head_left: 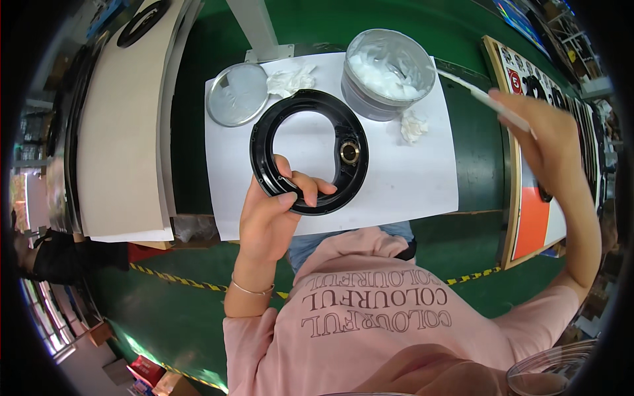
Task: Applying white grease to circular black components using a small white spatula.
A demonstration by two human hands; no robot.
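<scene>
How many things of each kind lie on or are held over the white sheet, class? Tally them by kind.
Black ring: 1
Tub of white paste: 1
Round lid: 1
Crumpled tissues: 2
White stick: 1
Total: 6

Prob. a factory floor: green floor [198, 317] w/ hazard tape [178, 281], parts boards [119, 132].

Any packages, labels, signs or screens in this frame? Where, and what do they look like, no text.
Open tub: top centre on the white sheet, round, clear, holding white paste.
Loose lid: left of the tub, round, clear with a grey rim.
Picture board: right edge, flat, wood-framed, white and orange panels with black ring pictures and a small red round mark.
Cardboard sheets: left, stacked, plain beige.
No screen can be made out.
</scene>
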